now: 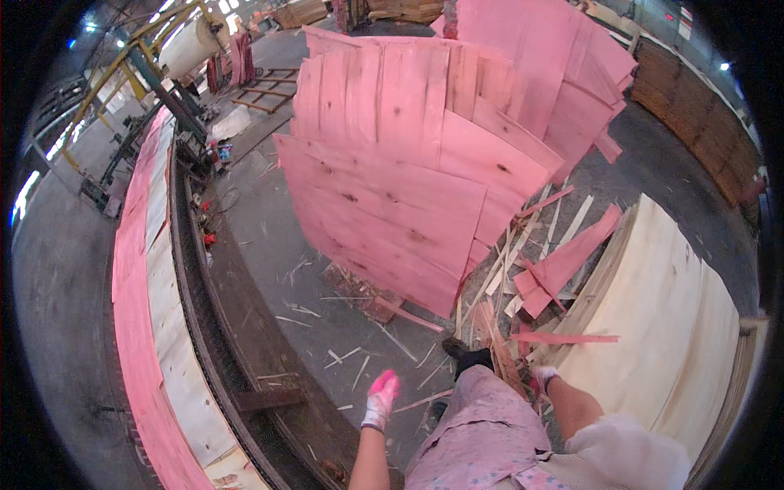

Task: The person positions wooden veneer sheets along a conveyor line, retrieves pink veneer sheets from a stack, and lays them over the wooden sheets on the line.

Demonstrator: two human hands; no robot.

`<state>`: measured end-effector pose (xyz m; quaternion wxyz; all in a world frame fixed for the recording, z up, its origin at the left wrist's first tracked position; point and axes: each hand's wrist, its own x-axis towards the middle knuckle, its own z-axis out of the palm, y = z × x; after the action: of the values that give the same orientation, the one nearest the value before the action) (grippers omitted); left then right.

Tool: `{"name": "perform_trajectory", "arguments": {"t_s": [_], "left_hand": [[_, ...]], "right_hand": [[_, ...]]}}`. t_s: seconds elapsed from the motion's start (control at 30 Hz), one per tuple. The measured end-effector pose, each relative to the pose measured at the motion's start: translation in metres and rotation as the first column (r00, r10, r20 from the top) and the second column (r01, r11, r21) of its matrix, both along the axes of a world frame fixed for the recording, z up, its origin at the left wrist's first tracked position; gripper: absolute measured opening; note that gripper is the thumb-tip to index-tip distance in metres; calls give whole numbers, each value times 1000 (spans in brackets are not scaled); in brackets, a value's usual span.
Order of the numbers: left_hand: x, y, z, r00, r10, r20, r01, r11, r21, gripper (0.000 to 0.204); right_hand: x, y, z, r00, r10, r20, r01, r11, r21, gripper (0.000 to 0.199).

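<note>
A grey concrete floor [261,220], scuffed and littered with pale slivers, spreads through a large workshop with bright lamps overhead. At the far left stand a yellow metal frame [122,73] and a big whitish cylinder [192,49]; a slatted wooden frame [269,88] lies on the floor nearby. Along the left runs a dark, narrow channel [214,343], and beside it a long row of pink and cream sheets [147,278] (the fisheye lens bends it into an arc). At the upper right, a tall brown stack [686,114] shows tightly layered edges.

In the middle, a broad pile of pink wood veneer sheets [384,212] fans out in overlapping, uneven layers, thin and flat, dotted with dark knots. To the right, a stack of cream veneer [653,302] has a smooth, faintly grained top and ragged layered edges. Between the two lie splintery offcuts [506,261], and a slim pink strip [567,337] reaches over the cream stack's near left corner.

The left hand [381,398], in a white glove stained pink at the fingers, is released above the floor. The right hand [543,380], also gloved, is beside the cream stack's near edge; whether it grasps anything I cannot tell.
</note>
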<state>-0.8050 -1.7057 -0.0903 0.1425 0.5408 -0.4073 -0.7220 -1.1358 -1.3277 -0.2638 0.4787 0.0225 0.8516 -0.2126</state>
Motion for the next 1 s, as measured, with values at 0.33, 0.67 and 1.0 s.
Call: {"name": "perform_trajectory", "arguments": {"t_s": [0.33,0.67,1.0], "left_hand": [[52,11,22,908,3,419,-189,896,403,29],[-172,-180,78,978,136,-160,-100,972,212,65],[-197,-254,124,888,-161,432,357,832,-425,48]], "right_hand": [[-288,-356,125,787,-484,-383,-51,568,-821,26],[-134,-405,211,931,-16,-364,-279,612,-740,24],[8,-445,278,806,571,-158,-376,287,-881,40]]}}
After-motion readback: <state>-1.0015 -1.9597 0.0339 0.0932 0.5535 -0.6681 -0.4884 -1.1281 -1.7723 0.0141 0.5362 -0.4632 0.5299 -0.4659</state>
